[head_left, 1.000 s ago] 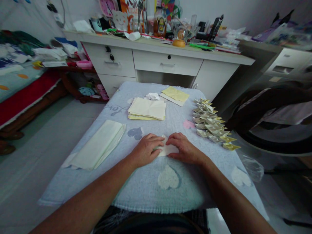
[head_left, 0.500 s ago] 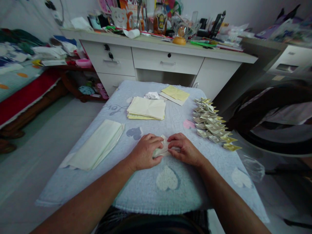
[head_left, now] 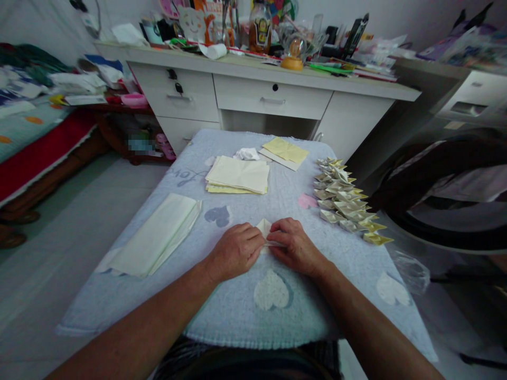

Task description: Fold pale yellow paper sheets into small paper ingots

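Observation:
Between my hands, near the middle of the cloth-covered table, lies a small folded piece of pale paper [head_left: 264, 226] with a pointed top. My left hand [head_left: 237, 247] has its fingers curled together on the paper's left side. On the other side, my right hand [head_left: 295, 244] pinches the paper with bent fingers and thumb. Much of the paper is hidden under the fingers. To the right stand rows of folded paper boats [head_left: 344, 198], whitish and yellow. Beyond my hands rests a stack of cream paper sheets [head_left: 240, 173].
A long folded pale sheet bundle [head_left: 158, 235] lies at the left of the table [head_left: 222, 316]. Crumpled white paper [head_left: 247, 153] and yellow sheets [head_left: 284, 152] sit at the back. A cluttered white desk [head_left: 273, 100] stands behind, a washing machine [head_left: 467, 111] to the right.
My left fingers have drawn closer together and gripped the paper's left side. The paper's pointed top shows more plainly now. My right hand has shifted only slightly.

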### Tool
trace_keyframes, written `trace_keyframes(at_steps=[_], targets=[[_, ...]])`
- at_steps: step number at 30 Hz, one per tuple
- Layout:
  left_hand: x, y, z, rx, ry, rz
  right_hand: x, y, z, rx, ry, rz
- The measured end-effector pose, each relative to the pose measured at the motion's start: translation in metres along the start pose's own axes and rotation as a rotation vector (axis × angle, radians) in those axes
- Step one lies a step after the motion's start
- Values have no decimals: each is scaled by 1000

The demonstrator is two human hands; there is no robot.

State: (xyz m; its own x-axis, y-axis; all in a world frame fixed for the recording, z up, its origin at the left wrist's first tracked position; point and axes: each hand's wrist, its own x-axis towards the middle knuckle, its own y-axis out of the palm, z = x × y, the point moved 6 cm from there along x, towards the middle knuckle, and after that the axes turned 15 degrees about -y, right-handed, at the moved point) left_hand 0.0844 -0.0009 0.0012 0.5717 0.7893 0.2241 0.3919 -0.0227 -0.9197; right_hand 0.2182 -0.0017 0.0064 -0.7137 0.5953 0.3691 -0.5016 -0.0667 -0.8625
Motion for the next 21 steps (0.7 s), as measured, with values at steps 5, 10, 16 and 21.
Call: trace_keyframes(at_steps=[5, 10, 16, 21], targets=[[1, -1, 7, -36, -70, 18, 0, 5, -4, -6, -9, -47], [3, 0, 15, -95, -141, 47, 0, 6, -9, 53, 59, -41], [6, 3, 17, -119, -202, 102, 1, 5, -13, 108, 171, -30], [6, -3, 21, -75, -284, 40, -4, -1, -18, 68, 251, -39]])
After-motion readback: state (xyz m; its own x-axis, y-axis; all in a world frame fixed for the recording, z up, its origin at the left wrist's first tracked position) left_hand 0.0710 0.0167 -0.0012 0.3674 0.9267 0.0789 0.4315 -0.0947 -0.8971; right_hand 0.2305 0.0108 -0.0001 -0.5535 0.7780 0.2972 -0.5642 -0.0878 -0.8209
